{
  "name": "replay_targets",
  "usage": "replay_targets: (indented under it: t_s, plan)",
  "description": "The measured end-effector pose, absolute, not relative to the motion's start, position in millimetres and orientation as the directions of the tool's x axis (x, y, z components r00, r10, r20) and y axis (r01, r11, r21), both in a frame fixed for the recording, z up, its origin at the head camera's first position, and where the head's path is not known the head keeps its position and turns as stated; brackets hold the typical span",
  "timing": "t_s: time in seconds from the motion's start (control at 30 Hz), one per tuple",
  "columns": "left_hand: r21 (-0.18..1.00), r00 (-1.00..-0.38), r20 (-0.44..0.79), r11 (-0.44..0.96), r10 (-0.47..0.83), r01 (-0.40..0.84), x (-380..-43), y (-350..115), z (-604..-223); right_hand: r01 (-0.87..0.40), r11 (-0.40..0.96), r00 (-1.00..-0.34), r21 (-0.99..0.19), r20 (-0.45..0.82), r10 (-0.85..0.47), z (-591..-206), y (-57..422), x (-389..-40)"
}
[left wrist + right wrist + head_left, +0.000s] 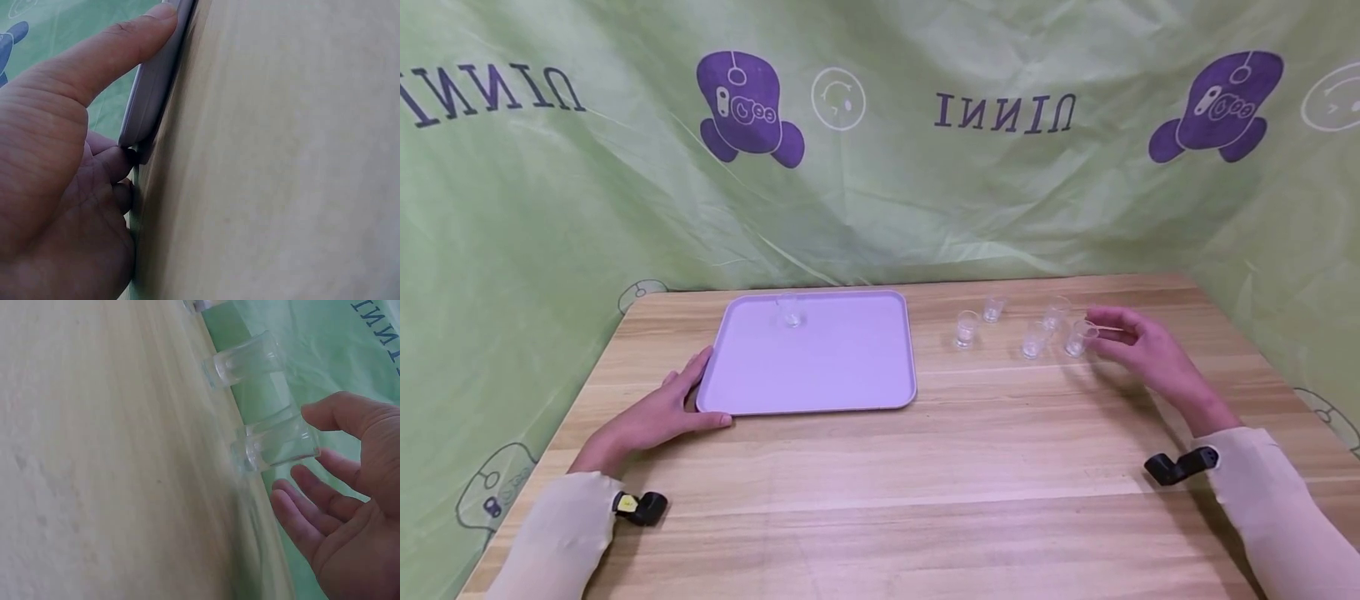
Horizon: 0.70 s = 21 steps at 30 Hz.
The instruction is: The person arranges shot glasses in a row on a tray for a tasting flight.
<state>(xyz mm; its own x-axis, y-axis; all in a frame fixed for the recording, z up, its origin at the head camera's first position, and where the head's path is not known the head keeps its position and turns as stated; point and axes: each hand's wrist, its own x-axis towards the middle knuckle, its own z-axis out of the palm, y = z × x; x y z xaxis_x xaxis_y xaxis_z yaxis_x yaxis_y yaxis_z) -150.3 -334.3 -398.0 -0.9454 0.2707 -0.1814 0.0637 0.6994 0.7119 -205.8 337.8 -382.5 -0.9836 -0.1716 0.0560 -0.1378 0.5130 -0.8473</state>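
A light purple tray (812, 358) lies on the table's left half, with one clear shot glass (791, 313) upright near its back edge. My left hand (658, 412) is spread at the tray's front left corner. Its straight thumb rests along the front rim, the other fingers along the left side; in the left wrist view the fingertips are partly hidden behind the corner. At the right, the thumb and index fingertips of my right hand (1146, 350) are right at the rim of an upright shot glass (275, 440), one on either side, the other fingers spread loosely below.
Several more clear shot glasses stand between the tray and my right hand, among them one shot glass (966, 331) closest to the tray and another (1033, 341) beside the touched one. Green printed cloth (880, 217) hangs behind the wooden table (880, 500).
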Motion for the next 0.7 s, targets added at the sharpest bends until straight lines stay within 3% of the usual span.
replay_targets:
  t_s: [0.7]
  plan:
    - [0.723, -0.945, -0.186, 0.689, 0.268, 0.053, -148.5, -333.0, -396.2, -0.159, 0.547, -0.981, -0.822, 0.067, -0.185, -398.3, 339.8, -206.9]
